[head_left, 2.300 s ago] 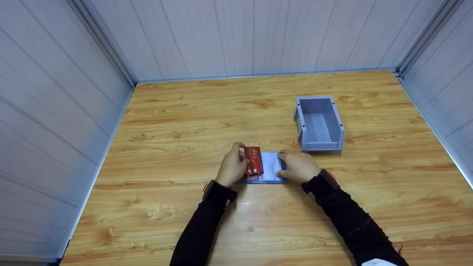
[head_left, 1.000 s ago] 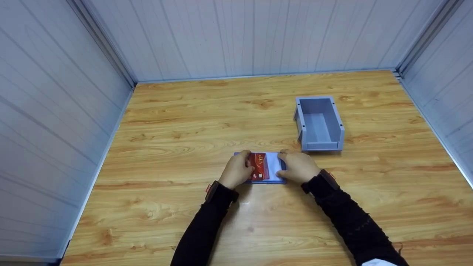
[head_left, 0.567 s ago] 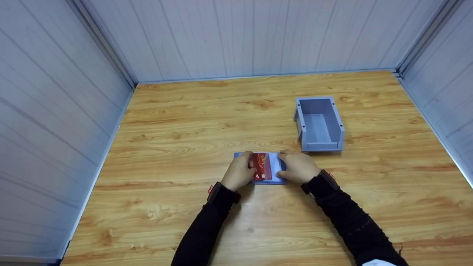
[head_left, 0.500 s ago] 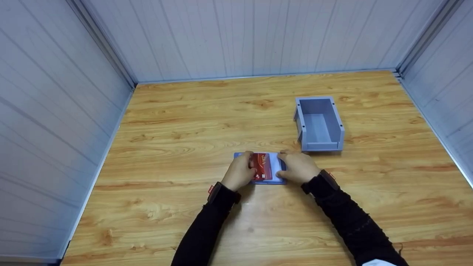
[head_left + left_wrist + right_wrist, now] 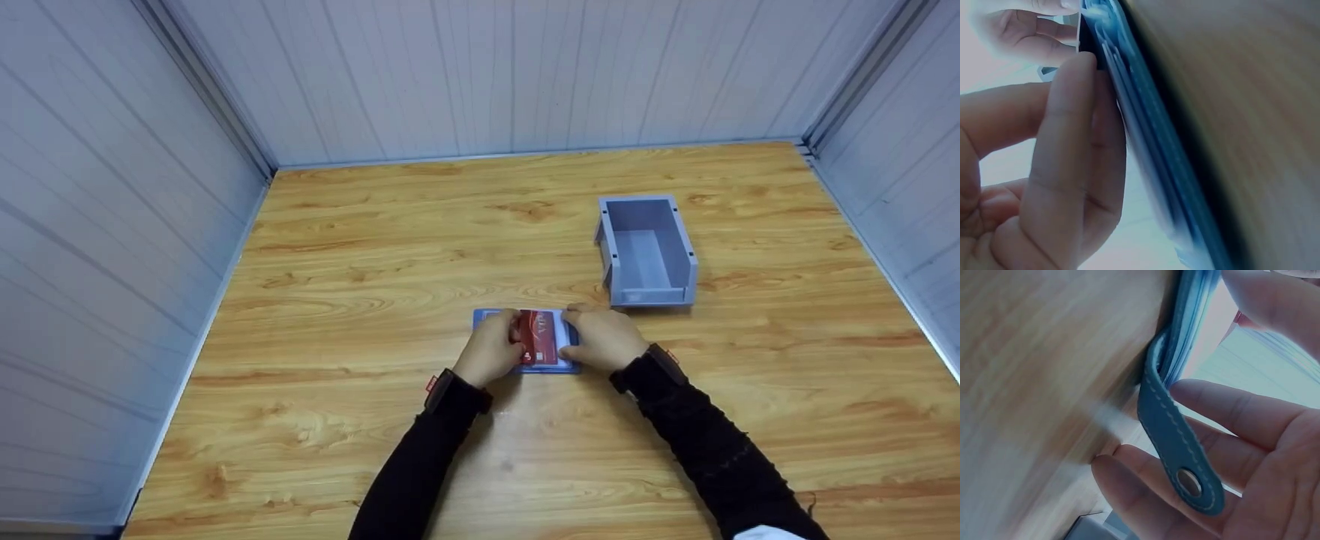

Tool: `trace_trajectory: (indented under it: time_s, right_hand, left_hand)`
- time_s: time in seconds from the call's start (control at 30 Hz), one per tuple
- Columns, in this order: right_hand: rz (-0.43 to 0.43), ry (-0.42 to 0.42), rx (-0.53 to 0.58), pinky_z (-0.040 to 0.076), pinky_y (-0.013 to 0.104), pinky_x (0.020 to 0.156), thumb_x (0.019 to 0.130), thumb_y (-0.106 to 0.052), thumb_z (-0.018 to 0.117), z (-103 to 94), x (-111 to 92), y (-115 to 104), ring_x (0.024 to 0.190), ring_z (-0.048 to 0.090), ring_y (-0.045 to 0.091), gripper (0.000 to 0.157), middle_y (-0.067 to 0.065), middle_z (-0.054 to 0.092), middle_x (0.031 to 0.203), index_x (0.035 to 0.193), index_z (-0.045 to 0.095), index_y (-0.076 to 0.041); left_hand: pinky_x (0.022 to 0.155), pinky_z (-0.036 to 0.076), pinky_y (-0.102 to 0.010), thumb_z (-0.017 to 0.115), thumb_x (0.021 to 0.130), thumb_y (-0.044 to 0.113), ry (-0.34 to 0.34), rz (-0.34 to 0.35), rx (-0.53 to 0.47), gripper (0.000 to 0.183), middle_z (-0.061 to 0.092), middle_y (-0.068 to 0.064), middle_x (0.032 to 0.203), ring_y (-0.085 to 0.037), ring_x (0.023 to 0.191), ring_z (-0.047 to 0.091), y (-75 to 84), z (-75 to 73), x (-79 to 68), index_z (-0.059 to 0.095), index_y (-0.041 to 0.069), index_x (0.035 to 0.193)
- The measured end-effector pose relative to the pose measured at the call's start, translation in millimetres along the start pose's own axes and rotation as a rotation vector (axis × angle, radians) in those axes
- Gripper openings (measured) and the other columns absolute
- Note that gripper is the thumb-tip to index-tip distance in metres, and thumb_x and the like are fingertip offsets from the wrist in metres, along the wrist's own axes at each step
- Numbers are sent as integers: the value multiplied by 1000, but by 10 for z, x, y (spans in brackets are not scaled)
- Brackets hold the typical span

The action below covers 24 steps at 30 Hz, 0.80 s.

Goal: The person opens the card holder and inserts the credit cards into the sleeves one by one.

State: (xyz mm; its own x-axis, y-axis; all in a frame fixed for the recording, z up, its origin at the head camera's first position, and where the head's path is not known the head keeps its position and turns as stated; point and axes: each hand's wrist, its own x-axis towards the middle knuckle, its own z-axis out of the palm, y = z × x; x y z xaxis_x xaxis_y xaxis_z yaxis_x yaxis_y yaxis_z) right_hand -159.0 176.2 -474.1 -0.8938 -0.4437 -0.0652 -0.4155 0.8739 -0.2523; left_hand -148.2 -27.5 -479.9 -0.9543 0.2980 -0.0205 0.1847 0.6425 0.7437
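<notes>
A blue card holder [image 5: 550,369] lies opened out on the table, with clear sleeves stacked over it. My left hand [image 5: 486,350] pinches the left edge of a red VIP card [image 5: 541,339] between thumb and fingers. The card's right part looks paler, under a clear sleeve. On the holder's right side my right hand [image 5: 606,337] grips the sleeve edge between thumb and fingers. In the right wrist view a stitched blue strap [image 5: 1165,430] with a metal snap sticks out past the fingers. Layered sleeve edges [image 5: 1140,129] show close up in the left wrist view.
A grey plastic bin [image 5: 646,298] stands behind the right hand, its low front facing me. The wood-grain table [image 5: 360,247] is bounded by pale panel walls [image 5: 480,82] at the back and both sides.
My left hand has come down and moved right with the red card, which now lies farther right, partly under the clear sleeve. The right hand has stayed on the holder's right side.
</notes>
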Motion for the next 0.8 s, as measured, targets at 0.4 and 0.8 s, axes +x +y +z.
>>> trace_trajectory:
  time_s: [0.4,0.8]
  right_hand:
    - [-4,-21,0,53,50,91,79,-41,76,3,4,12,113,62,36,66,17,63,128,129,61,-1]
    - [-4,-18,-15,53,51,90,79,-42,76,-22,-1,-2,113,62,37,67,18,63,129,130,61,-1]
  left_hand:
    - [60,38,-22,58,75,-9,-6,23,-12,31,55,-1,75,-12,67,47,16,37,28,62,-6,106]
    - [63,47,-24,60,83,-6,-68,-53,8,47,65,-6,85,-13,71,55,89,75,54,54,-7,130]
